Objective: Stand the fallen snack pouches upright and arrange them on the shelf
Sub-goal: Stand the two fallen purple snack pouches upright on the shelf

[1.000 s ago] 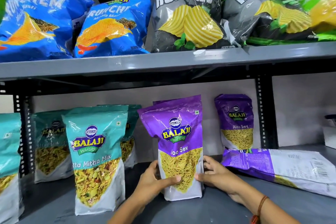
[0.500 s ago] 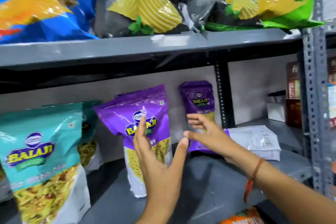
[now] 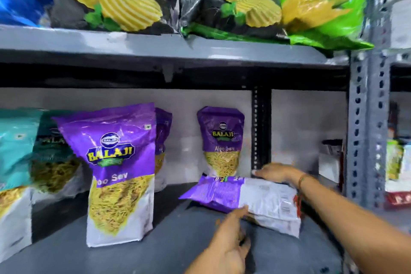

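A purple Balaji Aloo Sev pouch (image 3: 255, 200) lies flat on the grey lower shelf (image 3: 169, 249), back side up with a barcode showing. My right hand (image 3: 278, 173) rests with spread fingers on its far edge. My left hand (image 3: 229, 236) touches its near edge with the fingertips. Neither hand has closed around it. Another purple pouch (image 3: 121, 173) stands upright at the front left. A third (image 3: 221, 140) stands against the back wall, and one more (image 3: 164, 133) peeks out behind the front one.
Teal Balaji pouches (image 3: 15, 151) stand at the left, one (image 3: 53, 158) further back. The upper shelf (image 3: 155, 44) carries large chip bags (image 3: 231, 4). A perforated grey post (image 3: 367, 118) bounds the right side. A white box (image 3: 329, 167) sits at the back right.
Both hands left the upright front pouch and moved right onto the fallen pouch. The view swung right and came closer.
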{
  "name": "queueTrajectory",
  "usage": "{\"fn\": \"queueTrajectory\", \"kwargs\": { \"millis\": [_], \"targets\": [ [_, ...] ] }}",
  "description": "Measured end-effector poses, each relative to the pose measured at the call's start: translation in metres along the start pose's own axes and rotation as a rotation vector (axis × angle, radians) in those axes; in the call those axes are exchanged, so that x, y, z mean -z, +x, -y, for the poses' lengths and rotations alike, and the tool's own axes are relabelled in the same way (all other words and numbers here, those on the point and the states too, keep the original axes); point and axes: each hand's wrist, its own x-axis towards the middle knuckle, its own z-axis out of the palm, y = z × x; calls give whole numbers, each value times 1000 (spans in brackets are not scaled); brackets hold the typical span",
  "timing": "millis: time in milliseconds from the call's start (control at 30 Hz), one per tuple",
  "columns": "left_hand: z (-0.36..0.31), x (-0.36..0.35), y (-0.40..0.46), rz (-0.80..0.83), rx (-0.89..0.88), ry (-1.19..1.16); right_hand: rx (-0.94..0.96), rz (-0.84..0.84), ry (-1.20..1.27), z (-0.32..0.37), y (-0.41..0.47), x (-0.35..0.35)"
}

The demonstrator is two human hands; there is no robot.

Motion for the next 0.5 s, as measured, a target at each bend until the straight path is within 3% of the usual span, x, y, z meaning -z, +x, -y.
{"fn": "queueTrajectory", "kwargs": {
  "millis": [133,300,433,500],
  "targets": [
    [16,-27,16,-51,-10,32,-45,217,188,-8,14,-4],
    [24,-40,31,-142,-82,26,70,500,208,9,0,3],
    [12,-35,37,-170,-156,-37,143,273,210,19,-16,6],
    [-5,-31,40,-159,-227,0,145,171,356,19,-23,8]
  ]
}}
